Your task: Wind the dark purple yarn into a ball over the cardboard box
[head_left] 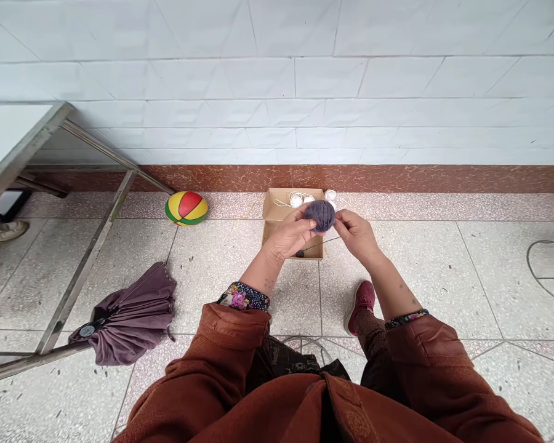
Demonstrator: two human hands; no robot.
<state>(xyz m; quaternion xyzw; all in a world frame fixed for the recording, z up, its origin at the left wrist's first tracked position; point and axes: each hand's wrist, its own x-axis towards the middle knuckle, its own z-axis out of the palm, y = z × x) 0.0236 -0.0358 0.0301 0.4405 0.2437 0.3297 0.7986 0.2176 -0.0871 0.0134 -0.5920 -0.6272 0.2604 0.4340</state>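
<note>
Box (270,212): placed at the middle of the frame; a dark lump (300,253) is seen inside, and a thread (323,241) is led from it, so the winding is probably not finished.
Left hand (292,234): stretched in from the lower left, closed around the ball, thumb laid on its left side.
Ball (322,216): held over the box, already wound round and full.
Right hand (356,234): turned inward, thumb and fingertips brought together at the ball's right edge; the thread seems pinched there.
</note>
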